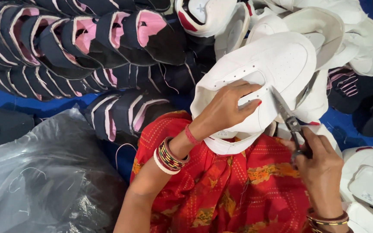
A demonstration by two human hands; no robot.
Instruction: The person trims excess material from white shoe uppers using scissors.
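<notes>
Worker's lap in red-orange patterned cloth [229, 194], w/ a clear plastic bag [44, 181] at 8 o'clock on blue floor covering [5, 101]. Right hand [320, 168] is closed round small scissors [290, 123], blades aimed toward 11 o'clock at the shoe edge. Left hand [225, 108], fingers spread, presses down on a white shoe upper [273, 64] at frame centre; long axis runs 7 to 1 o'clock, toe end away, w/ perforated toe. Beyond: stacked black-and-pink uppers [87, 39] at 10 o'clock, more white uppers [346, 30] at 1 o'clock.
</notes>
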